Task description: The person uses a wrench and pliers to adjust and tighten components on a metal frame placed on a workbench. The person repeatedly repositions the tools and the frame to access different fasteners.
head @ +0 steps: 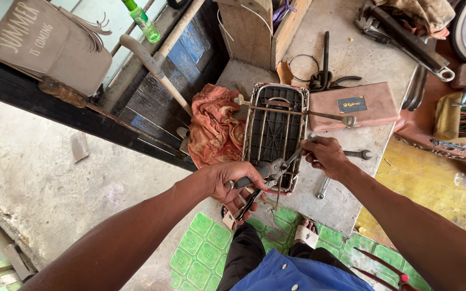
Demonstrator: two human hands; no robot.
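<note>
In the head view, your left hand (232,180) was wrapped around the handles of a pair of pliers (262,175), fingers pressed together on them, with the nose of the tool pointing up and to the right toward the near end of a bicycle rack (274,129). The rack lay flat on a concrete slab (346,59), its long axis running away from you, the near end just beyond both hands. Your right hand (326,155) was closed in a pinch on a thin metal rod (293,157) at the rack's near right corner; exactly what the fingertips gripped there could not be made out. The pliers' nose met the rack between your two hands, so the left hand was the nearer one to the working point, with the right just beside it. A long strut (297,111) lay crosswise over the middle of the rack. An orange rag (211,126) lay touching the rack's left side, a pink case (351,105) sat just to its right, and a spanner (358,154) lay near your right wrist. Whether the pliers' nose was clamped on a rod or bolt was hidden by the rack's frame. Your arms were cut off by the lower edge, and one sandalled foot (305,234) showed below the slab.
</note>
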